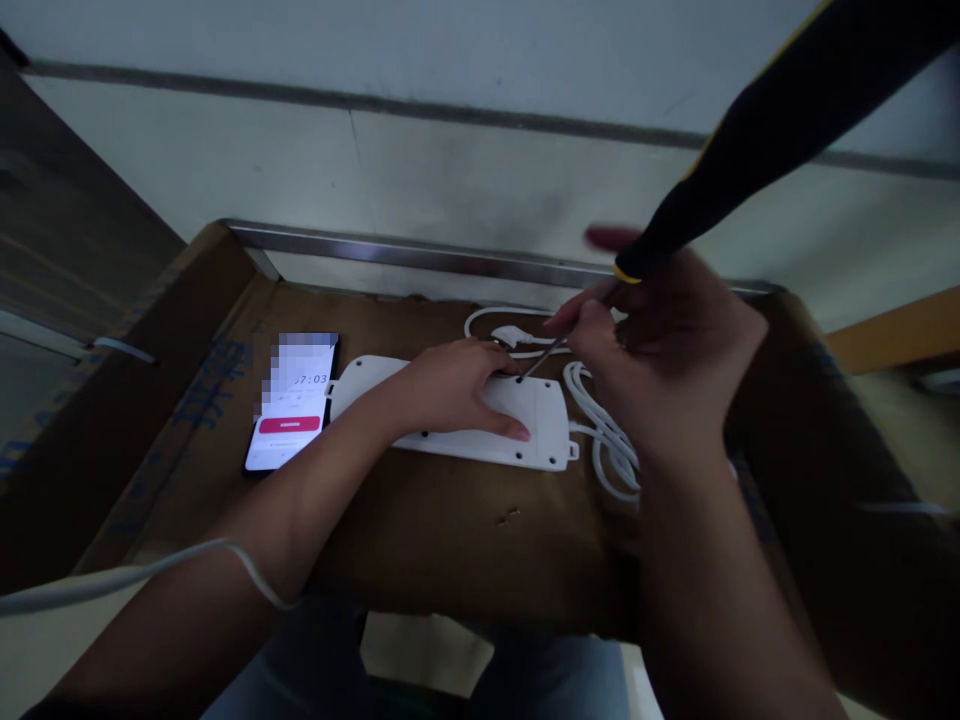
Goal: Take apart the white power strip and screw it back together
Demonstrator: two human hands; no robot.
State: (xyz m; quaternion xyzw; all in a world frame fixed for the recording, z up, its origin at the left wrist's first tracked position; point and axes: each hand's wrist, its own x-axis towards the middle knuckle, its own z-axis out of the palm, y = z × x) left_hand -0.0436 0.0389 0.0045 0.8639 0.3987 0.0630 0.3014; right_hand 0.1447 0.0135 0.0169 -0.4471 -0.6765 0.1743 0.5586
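A white power strip (442,437) lies underside up on cardboard, with screw holes along its edges. Across its middle rests my left hand (457,385), thumb on the casing and fingers toward the far edge, holding it down. My right hand (660,340) is closed around a screwdriver (720,150) with a black and yellow handle, gripping low near the shaft. The screwdriver stands tilted, its tip at a hole near the strip's far edge, close to my left fingertips. Two small screws (508,517) lie on the cardboard in front of the strip.
A coiled white cord (607,440) and a white plug (514,335) lie right of and behind the strip. A lit phone (289,410) is at the left. Cardboard side walls (172,310) and a metal rail (412,250) border the surface. A white cable (150,570) crosses my left forearm.
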